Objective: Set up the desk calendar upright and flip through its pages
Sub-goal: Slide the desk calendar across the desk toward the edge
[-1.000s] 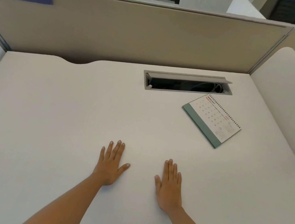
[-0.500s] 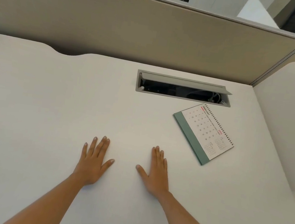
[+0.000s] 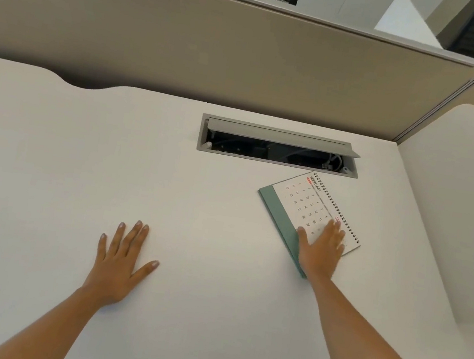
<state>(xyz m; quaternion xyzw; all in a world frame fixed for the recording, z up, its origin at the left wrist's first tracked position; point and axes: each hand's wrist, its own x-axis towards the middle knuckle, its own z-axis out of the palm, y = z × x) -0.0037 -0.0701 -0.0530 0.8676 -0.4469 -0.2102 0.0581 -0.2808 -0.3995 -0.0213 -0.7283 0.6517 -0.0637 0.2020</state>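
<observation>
Your left hand lies flat, fingers spread, on the white desk. Your right hand presses open-palmed on the desk calendar (flat, showing February), just before the open cable tray; beige partition behind.

- The bare left hand lies palm down near the middle of the surface, fingers together and pointing away, thumb splayed out to the right.
- Its bare forearm runs back to the near edge, lower left.
- The bare right hand reaches further toward the far right corner, palm down, fingers flat and extended, thumb spread left.
- Its forearm stretches straight back to the lower right.
</observation>
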